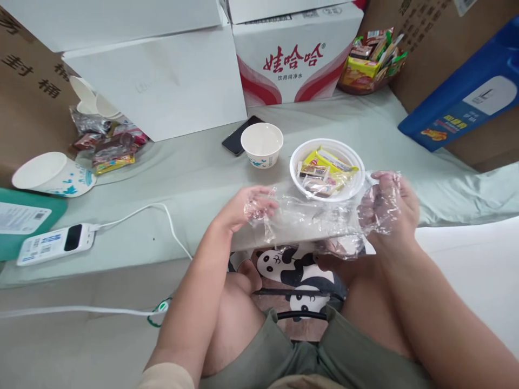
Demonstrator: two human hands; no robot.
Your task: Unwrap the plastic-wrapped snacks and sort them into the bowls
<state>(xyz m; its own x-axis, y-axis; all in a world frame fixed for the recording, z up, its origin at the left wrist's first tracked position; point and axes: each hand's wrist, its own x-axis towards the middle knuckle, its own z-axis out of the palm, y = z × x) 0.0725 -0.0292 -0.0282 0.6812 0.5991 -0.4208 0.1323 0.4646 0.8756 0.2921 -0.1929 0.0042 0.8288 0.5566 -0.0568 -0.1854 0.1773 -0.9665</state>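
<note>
A crumpled clear plastic film (312,216) stretches between my two hands, low across the front edge of the covered table. My left hand (255,204) has its fingers bent around the film's left end. On the other side my right hand (391,202) is closed on the bunched film, which partly covers the fingers. Just behind the film stands a white plastic bowl (298,181) with snack packets (324,165) in yellow and clear wrappers inside. A small white paper cup (263,145) stands upright to the bowl's left.
A black phone (235,141) lies behind the cup. At left are a large paper bucket (52,173), wrapped snacks (113,151) and a white power bank (57,246) with a cable. White cartons (162,81), a snack basket (371,67) and a blue jug (458,102) line the back.
</note>
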